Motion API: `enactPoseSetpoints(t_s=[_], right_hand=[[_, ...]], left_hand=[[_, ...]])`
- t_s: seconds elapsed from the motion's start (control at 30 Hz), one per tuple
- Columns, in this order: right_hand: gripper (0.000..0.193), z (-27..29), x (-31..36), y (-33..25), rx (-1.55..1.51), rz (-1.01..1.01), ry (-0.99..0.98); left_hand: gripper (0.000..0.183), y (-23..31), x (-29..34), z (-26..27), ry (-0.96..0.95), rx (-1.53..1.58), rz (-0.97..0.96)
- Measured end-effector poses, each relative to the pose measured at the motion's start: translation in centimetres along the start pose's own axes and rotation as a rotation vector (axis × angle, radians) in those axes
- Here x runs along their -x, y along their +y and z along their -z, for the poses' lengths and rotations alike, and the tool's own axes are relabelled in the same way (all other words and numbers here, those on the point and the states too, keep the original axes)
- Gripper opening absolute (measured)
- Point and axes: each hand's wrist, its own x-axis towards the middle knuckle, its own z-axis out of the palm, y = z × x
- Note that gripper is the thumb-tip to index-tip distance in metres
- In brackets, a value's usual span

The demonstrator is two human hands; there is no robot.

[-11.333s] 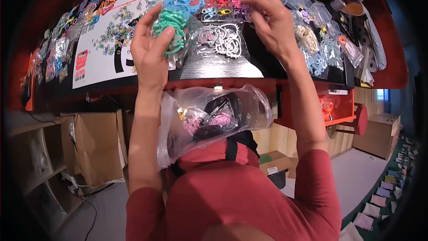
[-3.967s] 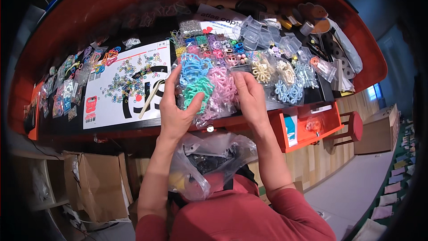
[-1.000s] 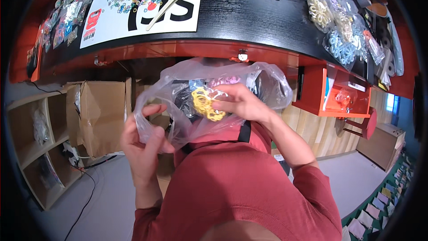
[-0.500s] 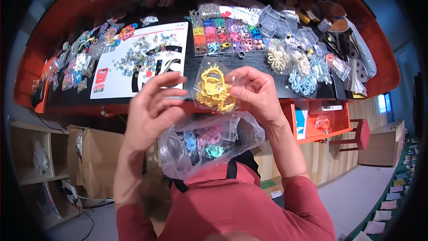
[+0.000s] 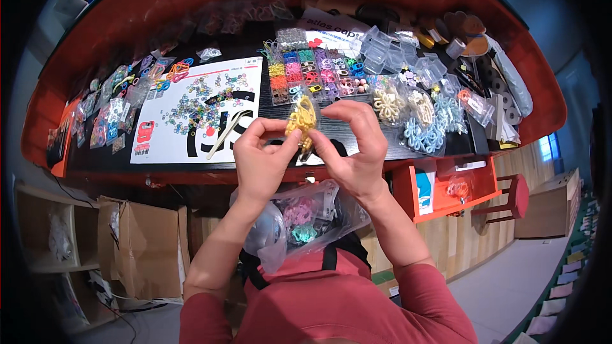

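A small clear packet of yellow plastic chain-like pieces [image 5: 301,116] is held upright over the table's near edge. My left hand [image 5: 264,162] pinches its lower left side between thumb and fingers. My right hand [image 5: 357,150] is at its other side: the thumb tip touches the packet's lower part, while the index finger arches apart from it. Below, on my lap, lies an opened large clear plastic bag [image 5: 264,242]. Inside it are packets of pink pieces [image 5: 298,211] and mint-green pieces [image 5: 304,234].
On the black table, a white printed sheet [image 5: 150,99] carries many small coloured rings [image 5: 201,105] and tweezers [image 5: 228,132]. A compartment box of coloured clips [image 5: 309,73] stands mid-table. Bagged white and light-blue pieces [image 5: 424,137] lie right, above an open orange drawer [image 5: 440,207]. Filled packets [image 5: 115,108] crowd the left.
My left hand has closed on the yellow packet, and my right hand has loosened its grip. The packet has turned narrower and sits slightly higher. The lap bag has shifted down.
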Motion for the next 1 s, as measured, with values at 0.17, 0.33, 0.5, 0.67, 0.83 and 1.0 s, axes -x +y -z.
enactPoseSetpoints(t_s=[0.17, 0.33, 0.5, 0.67, 0.83, 1.0], right_hand=[[0.016, -1.3, 0.7, 0.3, -0.081, -0.086, -0.003], [0.005, -0.9, 0.9, 1.1, -0.276, -0.301, 0.01], [0.009, 0.3, 0.4, 0.5, -0.318, -0.422, -0.065], [0.014, -0.5, 0.5, -0.1, -0.182, -0.385, -0.129], [0.012, 0.0, 1.2, 0.4, -0.377, -0.49, -0.081], [0.019, 0.6, -0.2, -0.7, -0.248, -0.262, -0.014]], left_hand=[[0.016, 0.5, 1.2, -1.6, 0.067, -0.289, -0.282], [0.014, 0.1, 1.2, -1.0, 0.064, -0.151, -0.18], [0.012, -0.8, 1.3, -0.5, 0.066, -0.036, -0.083], [0.013, -0.4, 1.4, -0.8, 0.069, -0.118, -0.171], [0.018, -0.4, 1.7, -0.3, 0.049, -0.381, -0.514], [0.018, -0.3, 1.9, 0.0, 0.072, -0.445, -0.572]])
